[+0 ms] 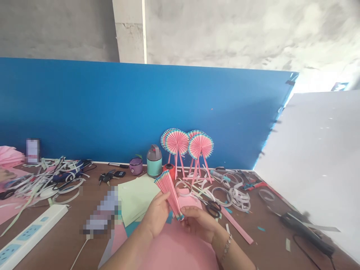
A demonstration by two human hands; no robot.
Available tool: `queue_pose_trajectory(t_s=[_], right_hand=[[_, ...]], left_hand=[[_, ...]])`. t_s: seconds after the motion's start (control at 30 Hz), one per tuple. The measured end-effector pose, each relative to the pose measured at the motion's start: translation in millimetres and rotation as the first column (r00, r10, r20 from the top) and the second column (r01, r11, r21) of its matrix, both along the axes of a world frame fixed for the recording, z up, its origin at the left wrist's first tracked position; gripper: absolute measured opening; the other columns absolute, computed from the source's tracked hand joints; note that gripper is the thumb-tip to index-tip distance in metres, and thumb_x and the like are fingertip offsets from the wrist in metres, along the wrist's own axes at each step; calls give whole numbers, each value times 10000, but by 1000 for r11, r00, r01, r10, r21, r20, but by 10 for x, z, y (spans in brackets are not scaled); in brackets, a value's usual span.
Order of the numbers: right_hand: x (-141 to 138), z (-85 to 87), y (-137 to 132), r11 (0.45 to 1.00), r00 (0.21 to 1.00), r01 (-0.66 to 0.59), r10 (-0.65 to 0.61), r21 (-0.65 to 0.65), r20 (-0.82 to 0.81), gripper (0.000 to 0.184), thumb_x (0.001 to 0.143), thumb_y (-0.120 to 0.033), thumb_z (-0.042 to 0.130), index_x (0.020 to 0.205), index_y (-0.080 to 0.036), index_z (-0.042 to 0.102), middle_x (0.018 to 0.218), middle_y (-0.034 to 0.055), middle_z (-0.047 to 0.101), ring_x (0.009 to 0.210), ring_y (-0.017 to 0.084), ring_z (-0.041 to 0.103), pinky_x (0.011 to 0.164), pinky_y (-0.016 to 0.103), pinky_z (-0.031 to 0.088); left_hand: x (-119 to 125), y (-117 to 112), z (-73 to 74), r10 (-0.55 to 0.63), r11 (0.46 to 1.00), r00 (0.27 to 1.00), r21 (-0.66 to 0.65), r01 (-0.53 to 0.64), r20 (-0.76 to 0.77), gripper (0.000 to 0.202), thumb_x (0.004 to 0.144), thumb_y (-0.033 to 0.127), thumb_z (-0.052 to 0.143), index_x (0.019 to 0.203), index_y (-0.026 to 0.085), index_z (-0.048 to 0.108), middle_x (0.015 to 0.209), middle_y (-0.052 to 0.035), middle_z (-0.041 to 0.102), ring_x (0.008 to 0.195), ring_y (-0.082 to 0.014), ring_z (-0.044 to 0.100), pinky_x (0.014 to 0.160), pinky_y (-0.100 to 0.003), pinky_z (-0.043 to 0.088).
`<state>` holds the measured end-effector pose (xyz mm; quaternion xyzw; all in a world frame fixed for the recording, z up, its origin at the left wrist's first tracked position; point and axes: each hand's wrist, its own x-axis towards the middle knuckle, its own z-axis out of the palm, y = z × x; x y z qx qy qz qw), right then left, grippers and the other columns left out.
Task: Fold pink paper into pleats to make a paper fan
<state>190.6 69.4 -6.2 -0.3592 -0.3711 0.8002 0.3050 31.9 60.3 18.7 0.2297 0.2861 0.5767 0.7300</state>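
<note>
A pink pleated paper strip (170, 189) with blue-tipped ends is gathered into a narrow bundle and held at a slant over the pink paper sheets (180, 245). My left hand (158, 210) is closed round its left side, near the middle. At the lower end, the fingers of my right hand (198, 224) pinch the pleats. Pale green sheets (137, 197) lie beside my left hand. Black-handled scissors (213, 208) rest just beyond my right hand, next to a flat pink strip (237, 225). Behind stand several finished round pink fans (177, 142) on stick legs.
A teal flask (154, 163) and a purple pot (136, 165) stand by the blue partition (112, 108). White strip curls (239, 198) litter the right; more strips (53, 180) pile up left. A power strip (30, 238), keys (106, 177) and a glue gun (306, 232) lie around.
</note>
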Motion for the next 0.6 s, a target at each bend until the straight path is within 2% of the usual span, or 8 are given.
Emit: queue_pose_trajectory(t_s=[0.07,0.2,0.37,0.43,0.6], right_hand=[[12,14,2,999,999,21,-23,-46,-35,228,617,-302,755,710,-126,643,669,1,624,538,71,490,503,196,291],[22,11,8,988,998,39,-47,-147,-53,211,594,-277,759,682,-130,634,615,-19,609,508,61,480,500,186,305],[30,-17,25,974,997,25,-42,-226,-68,174,652,-260,716,716,-119,638,632,1,636,496,57,503,474,168,304],[32,-25,33,971,997,18,-36,-239,-69,169,681,-263,699,733,-114,639,638,9,644,493,57,512,463,161,305],[25,-32,29,974,997,3,-20,-225,-74,183,696,-274,692,749,-107,637,630,14,649,469,50,504,454,150,316]], left_hand=[[31,-27,-23,-37,997,997,62,42,-70,200,784,210,645,972,143,628,986,-111,691,990,-244,625,731,-296,502],[65,-40,-93,-41,994,993,101,52,-115,214,769,273,685,938,155,627,979,-112,693,1031,-258,602,723,-291,482],[82,-57,-95,-24,991,994,127,37,-107,277,777,302,677,1006,168,595,851,-64,671,868,-228,637,573,-254,455],[93,-77,-62,-17,994,998,110,24,-64,298,784,288,672,1048,180,587,832,-43,656,881,-222,639,607,-261,473],[101,-91,-36,-25,997,1000,78,25,-6,233,805,245,651,1028,195,610,871,-31,641,1021,-226,613,832,-312,482]])
